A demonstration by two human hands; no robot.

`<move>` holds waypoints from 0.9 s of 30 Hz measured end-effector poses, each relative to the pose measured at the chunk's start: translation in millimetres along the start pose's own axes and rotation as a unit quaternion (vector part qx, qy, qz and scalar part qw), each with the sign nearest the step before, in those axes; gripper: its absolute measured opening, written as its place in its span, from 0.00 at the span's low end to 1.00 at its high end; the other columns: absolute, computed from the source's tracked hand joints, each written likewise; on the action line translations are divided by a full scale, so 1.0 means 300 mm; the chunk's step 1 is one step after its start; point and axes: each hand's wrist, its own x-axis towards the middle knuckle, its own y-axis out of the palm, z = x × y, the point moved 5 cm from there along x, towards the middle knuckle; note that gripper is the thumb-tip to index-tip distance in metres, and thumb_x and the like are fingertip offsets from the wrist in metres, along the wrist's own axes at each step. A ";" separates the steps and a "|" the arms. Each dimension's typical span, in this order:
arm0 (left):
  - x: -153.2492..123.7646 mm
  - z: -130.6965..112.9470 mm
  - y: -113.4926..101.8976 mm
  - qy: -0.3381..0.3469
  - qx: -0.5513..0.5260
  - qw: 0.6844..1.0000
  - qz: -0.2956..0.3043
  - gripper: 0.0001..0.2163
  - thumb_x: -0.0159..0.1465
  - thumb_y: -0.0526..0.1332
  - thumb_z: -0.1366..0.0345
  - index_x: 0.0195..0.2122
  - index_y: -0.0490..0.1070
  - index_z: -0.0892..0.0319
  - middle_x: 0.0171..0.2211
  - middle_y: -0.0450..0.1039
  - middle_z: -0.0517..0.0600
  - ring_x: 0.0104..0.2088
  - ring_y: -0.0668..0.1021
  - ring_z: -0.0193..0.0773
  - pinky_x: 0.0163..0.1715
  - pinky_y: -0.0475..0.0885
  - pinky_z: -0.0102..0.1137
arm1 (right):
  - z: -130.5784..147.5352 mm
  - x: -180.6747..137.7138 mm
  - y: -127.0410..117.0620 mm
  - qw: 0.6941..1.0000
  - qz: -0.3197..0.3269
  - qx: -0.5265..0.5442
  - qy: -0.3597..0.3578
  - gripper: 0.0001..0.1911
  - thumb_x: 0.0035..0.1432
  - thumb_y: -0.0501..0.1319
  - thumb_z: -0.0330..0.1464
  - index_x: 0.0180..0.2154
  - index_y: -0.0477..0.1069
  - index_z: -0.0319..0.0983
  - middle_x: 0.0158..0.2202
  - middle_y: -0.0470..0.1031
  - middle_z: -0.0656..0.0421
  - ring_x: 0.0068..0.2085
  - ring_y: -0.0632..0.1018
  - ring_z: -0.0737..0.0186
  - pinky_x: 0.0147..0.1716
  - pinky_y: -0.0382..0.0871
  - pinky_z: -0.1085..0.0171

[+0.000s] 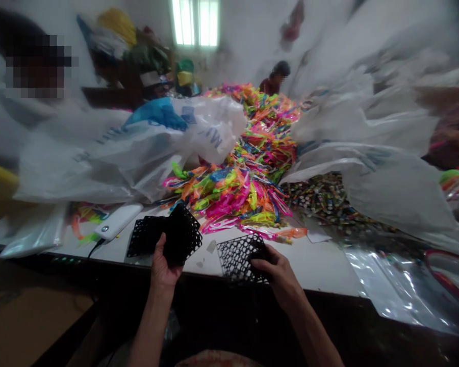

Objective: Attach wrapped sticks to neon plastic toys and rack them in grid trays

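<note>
My left hand (166, 265) grips a stack of black perforated sheets (181, 234), its thumb lying across the top one. Beside it, more black perforated sheets (143, 237) lie on the white table (309, 265). In my right hand (273, 267) is a black perforated sheet (237, 255), pinched at its right edge between thumb and fingers. The round holes of this one show the white tabletop through them. It is held over the table's front edge, apart from the left-hand stack. Whether it is one sheet or more I cannot tell.
A large pile of bright coloured plastic pieces (245, 193) rises behind my hands. White plastic sacks (110, 153) flank it, with many small mixed pieces (325, 199) at right. A white corded device (118, 221) and clear plastic bags (398, 285) lie nearby. Other people (275, 81) sit around the table.
</note>
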 end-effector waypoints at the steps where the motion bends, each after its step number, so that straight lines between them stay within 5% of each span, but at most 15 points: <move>1: 0.000 0.005 -0.004 -0.008 -0.001 1.000 0.004 0.15 0.65 0.51 0.64 0.51 0.68 0.61 0.26 0.79 0.49 0.24 0.79 0.35 0.26 0.76 0.27 | -0.004 0.005 -0.020 1.000 -0.014 0.025 0.003 0.22 0.37 0.68 0.32 0.40 0.73 0.37 0.32 0.75 0.59 0.31 0.73 0.62 0.30 0.66 0.66; 10: -0.006 0.100 -0.037 -0.073 0.007 0.997 0.039 0.17 0.63 0.52 0.62 0.52 0.68 0.58 0.30 0.79 0.50 0.35 0.80 0.39 0.39 0.75 0.34 | -0.053 0.000 -0.061 0.991 -0.062 0.112 0.032 0.13 0.39 0.64 0.31 0.33 0.73 0.38 0.29 0.75 0.60 0.29 0.74 0.63 0.27 0.66 0.67; 16: 0.009 0.118 -0.068 -0.037 -0.009 0.997 0.069 0.18 0.60 0.53 0.66 0.50 0.70 0.58 0.32 0.79 0.50 0.36 0.80 0.40 0.43 0.74 0.36 | -0.059 -0.002 -0.063 0.995 -0.064 0.072 0.030 0.11 0.39 0.62 0.32 0.30 0.71 0.39 0.27 0.74 0.60 0.29 0.74 0.61 0.27 0.66 0.65; 22: 0.004 0.128 -0.103 -0.059 -0.038 0.993 0.098 0.15 0.58 0.53 0.64 0.42 0.75 0.57 0.30 0.80 0.49 0.34 0.80 0.40 0.44 0.73 0.37 | -0.079 -0.004 -0.045 0.991 -0.057 0.108 0.052 0.11 0.39 0.63 0.31 0.31 0.72 0.39 0.26 0.74 0.61 0.27 0.73 0.63 0.26 0.65 0.67; 27: 0.001 0.106 -0.127 -0.111 0.077 0.989 0.060 0.09 0.56 0.57 0.69 0.34 0.75 0.63 0.27 0.79 0.51 0.32 0.80 0.42 0.40 0.75 0.37 | -0.054 0.001 -0.038 0.986 -0.041 0.160 0.039 0.10 0.39 0.63 0.28 0.31 0.73 0.38 0.28 0.74 0.60 0.29 0.73 0.65 0.27 0.65 0.69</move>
